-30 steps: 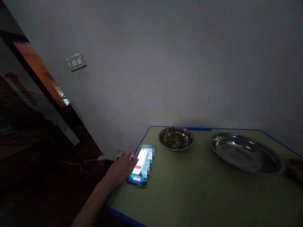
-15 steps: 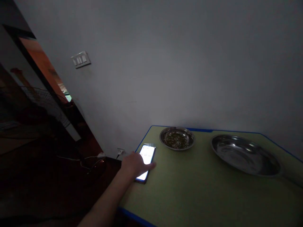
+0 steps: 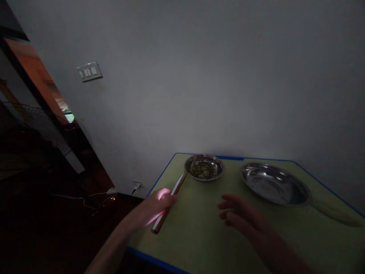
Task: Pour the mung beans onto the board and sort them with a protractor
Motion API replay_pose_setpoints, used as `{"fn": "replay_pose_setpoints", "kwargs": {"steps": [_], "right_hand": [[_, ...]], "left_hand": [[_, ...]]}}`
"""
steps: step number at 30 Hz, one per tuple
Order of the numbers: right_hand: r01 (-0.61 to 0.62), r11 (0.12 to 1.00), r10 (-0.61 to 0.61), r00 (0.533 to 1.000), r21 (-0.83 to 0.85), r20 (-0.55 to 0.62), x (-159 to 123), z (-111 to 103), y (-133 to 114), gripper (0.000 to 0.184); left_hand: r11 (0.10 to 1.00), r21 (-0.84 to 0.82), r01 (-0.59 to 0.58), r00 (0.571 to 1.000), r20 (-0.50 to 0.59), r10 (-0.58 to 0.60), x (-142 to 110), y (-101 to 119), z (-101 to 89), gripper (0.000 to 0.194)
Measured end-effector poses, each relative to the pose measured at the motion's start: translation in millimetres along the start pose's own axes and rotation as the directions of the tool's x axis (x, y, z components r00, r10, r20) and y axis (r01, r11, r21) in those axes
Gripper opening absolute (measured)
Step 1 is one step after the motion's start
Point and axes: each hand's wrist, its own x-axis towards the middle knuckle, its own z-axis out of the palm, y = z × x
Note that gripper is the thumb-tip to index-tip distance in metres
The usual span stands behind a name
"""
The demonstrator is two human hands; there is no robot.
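My left hand (image 3: 154,208) is closed around a phone (image 3: 180,182) near the table's left edge. The phone is tipped up on its long side, its lit screen facing left and throwing a glow on my fingers. Over the middle of the table hovers my right hand (image 3: 245,219), slightly blurred, fingers apart and holding nothing. Just beyond the phone's far end is a small round steel plate (image 3: 221,169) with chopped green and whitish bits (image 3: 203,170) in it. Behind my right hand lies a wide shallow steel pan (image 3: 275,184) with a long handle (image 3: 335,213) pointing right.
The pale green table (image 3: 199,236) has a blue edge and stands against a grey wall (image 3: 199,76). On the wall are a switch panel (image 3: 89,71) and a low socket with a plug (image 3: 137,186). A white cable (image 3: 71,197) runs across the dark floor at left.
My left hand has tilted the phone from lying face up onto its side. My right hand has come into view from the lower right. The view has shifted slightly right.
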Motion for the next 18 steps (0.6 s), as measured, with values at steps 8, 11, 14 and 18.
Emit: {"fn": "replay_pose_setpoints", "kwargs": {"steps": [8,11,14,18], "right_hand": [[-0.186,0.66,0.092,0.982,0.728,0.167,28,41,-20,0.042],[-0.2,0.633,0.147,0.979,0.748,0.138,29,33,-21,0.044],[-0.144,0.741,0.189,0.982,0.656,0.001,34,26,-21,0.045],[0.045,0.891,0.085,0.961,0.451,-0.263,51,17,-28,0.042]], "left_hand": [[0.974,-0.2,-0.108,0.978,-0.199,0.068,0,62,68.7,0.082],[0.776,-0.629,-0.034,0.996,0.044,0.079,-5,62,73.4,0.077],[0.495,-0.863,0.098,0.952,0.226,0.205,-14,60,78.3,0.08],[0.379,-0.919,0.108,0.944,0.215,0.252,-20,60,87.2,0.076]]}}
